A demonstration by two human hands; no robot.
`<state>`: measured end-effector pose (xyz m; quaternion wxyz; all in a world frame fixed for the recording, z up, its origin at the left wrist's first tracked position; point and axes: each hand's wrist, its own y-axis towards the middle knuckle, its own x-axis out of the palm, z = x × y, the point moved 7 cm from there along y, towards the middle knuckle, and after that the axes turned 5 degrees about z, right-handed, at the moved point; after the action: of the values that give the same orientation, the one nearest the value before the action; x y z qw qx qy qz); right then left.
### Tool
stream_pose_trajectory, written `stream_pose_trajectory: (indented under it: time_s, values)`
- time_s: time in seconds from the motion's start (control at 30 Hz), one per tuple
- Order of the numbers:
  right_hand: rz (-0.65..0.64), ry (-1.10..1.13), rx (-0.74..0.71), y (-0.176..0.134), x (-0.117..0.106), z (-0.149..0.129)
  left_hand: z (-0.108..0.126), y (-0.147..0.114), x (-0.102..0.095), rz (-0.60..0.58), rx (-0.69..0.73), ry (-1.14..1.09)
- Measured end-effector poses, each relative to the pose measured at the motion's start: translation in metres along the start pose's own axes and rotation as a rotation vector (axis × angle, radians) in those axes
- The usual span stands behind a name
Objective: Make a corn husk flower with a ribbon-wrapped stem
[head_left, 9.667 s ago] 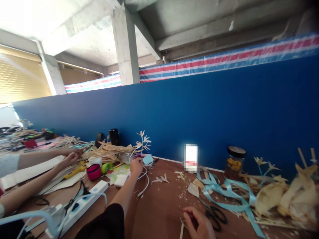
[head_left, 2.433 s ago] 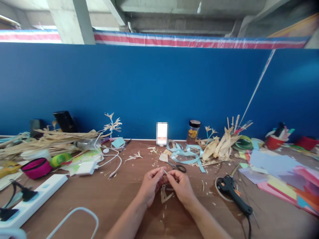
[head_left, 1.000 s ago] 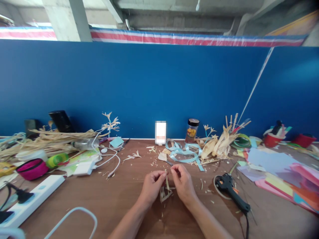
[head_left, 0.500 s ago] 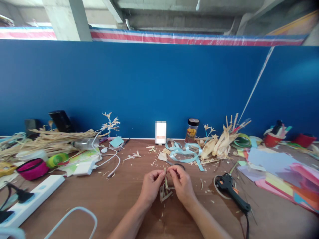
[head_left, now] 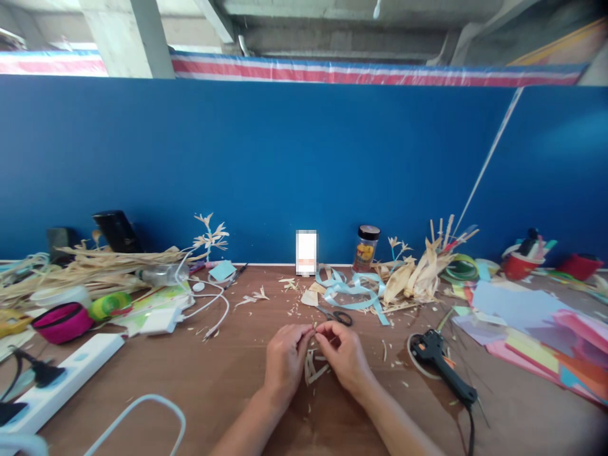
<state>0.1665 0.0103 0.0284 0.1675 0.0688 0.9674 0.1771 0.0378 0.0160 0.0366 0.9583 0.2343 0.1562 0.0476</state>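
At the middle of the brown table, my left hand [head_left: 285, 358] and my right hand [head_left: 344, 354] meet fingertip to fingertip. Both are closed in a pinch on a thin pale strip of dried husk [head_left: 314, 325]; only its tip shows, and the fingers hide the rest. Between my wrists lie several cut husk strips [head_left: 315, 370] on the table. Just beyond my right fingers rest scissors [head_left: 341, 318] with dark handles. Husk scraps [head_left: 310, 296] and a curled light blue ribbon [head_left: 351, 297] are spread behind them.
A black glue gun [head_left: 446, 370] with its cord lies at right, near coloured paper sheets [head_left: 522, 310]. A lidded jar [head_left: 365, 250] and a dried husk bundle [head_left: 418, 278] stand behind. On the left are a white power strip [head_left: 71, 380], cables and husk strips [head_left: 109, 259].
My fingertips have come together; before, they were slightly apart with the pale strip showing between them. My right hand has shifted left and down, uncovering more of the scissors' handles.
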Motion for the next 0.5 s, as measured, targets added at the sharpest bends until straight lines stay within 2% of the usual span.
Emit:
stream_pose_trajectory:
  time_s: [0.3,0.5]
  values:
    - [-0.052,-0.006,-0.018,0.0003,0.0013,-0.0020,0.0055,-0.0004,0.0006,-0.013,0.042,0.014]
    - [-0.025,-0.047,-0.057,0.0000,-0.0019,-0.0040,0.0075,-0.0027,0.0058,-0.027,0.110,0.118]
